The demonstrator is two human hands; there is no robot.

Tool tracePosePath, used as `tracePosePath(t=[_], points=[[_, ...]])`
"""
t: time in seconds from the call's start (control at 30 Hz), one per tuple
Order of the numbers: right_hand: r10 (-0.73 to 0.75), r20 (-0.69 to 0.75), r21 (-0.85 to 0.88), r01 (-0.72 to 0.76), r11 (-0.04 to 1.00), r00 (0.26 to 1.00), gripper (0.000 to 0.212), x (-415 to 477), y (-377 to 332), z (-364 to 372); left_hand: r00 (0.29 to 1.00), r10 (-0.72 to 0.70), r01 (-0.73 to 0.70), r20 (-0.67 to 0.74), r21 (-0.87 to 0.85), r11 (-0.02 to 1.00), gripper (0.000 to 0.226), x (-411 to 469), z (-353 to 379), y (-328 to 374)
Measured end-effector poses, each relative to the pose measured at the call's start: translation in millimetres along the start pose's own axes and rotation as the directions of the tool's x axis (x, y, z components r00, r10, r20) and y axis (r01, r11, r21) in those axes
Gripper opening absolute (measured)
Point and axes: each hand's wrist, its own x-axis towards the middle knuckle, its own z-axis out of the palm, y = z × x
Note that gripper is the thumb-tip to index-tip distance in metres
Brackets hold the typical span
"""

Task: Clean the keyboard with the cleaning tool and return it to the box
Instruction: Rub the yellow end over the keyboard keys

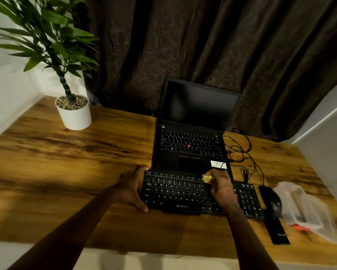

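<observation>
A black external keyboard (179,191) lies on the wooden desk (66,162) in front of an open laptop. My left hand (132,190) grips the keyboard's left end, thumb on the near edge and fingers on the far edge. My right hand (222,189) rests over the right part of the key field and pinches a small yellowish cleaning tool (206,178) against the upper key rows. A clear plastic box (308,209) lies at the right of the desk with something orange-red at its near edge.
An open black laptop (191,141) with a dark screen stands just behind the keyboard. A black mouse (271,200) and tangled cables (241,152) are to the right, with a flat black case (276,230) nearer me. A potted plant (74,114) stands back left.
</observation>
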Motion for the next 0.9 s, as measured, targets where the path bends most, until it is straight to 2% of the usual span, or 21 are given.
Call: tracePosePath(t=[0.07, 0.17, 0.27, 0.43, 0.53, 0.6, 0.8, 0.9], points=[[0.006, 0.012, -0.009, -0.005, 1.0, 1.0, 0.044, -1, 10, -3, 1.0, 0.009, -0.009, -0.001, -0.003, 1.0, 0.141, 0, 0, 1], [0.102, -0.006, -0.048, -0.102, 0.994, 0.995, 0.045, -7, 32, -9, 1.0, -0.008, 0.008, -0.023, 0.009, 1.0, 0.138, 1, 2, 1], [0.104, -0.047, -0.048, -0.107, 0.993, 0.993, 0.042, -11, 39, -9, 0.999, -0.03, 0.031, -0.028, 0.029, 0.999, 0.141, 4, 4, -2], [0.019, -0.064, -0.03, -0.021, 0.999, 0.998, 0.036, -7, 16, 3, 0.999, -0.048, 0.048, 0.015, 0.023, 0.999, 0.159, 6, 5, -7], [-0.114, -0.012, -0.042, 0.114, 0.993, 0.993, 0.034, -7, -4, 13, 0.999, -0.041, 0.041, 0.005, 0.012, 0.999, 0.159, 10, 9, -12], [-0.137, 0.008, -0.059, 0.137, 0.989, 0.991, 0.037, -6, -6, 14, 0.999, -0.049, 0.049, 0.011, -0.013, 0.999, 0.159, 11, 9, -12], [0.052, 0.061, -0.052, -0.049, 0.997, 0.997, 0.042, -6, 18, -7, 0.999, -0.047, 0.047, 0.0, -0.005, 0.999, 0.164, 8, 8, -12], [0.056, 0.105, -0.05, -0.051, 0.997, 0.993, 0.035, -3, 16, -7, 0.999, -0.033, 0.033, -0.035, 0.019, 0.999, 0.147, 9, 10, -11]])
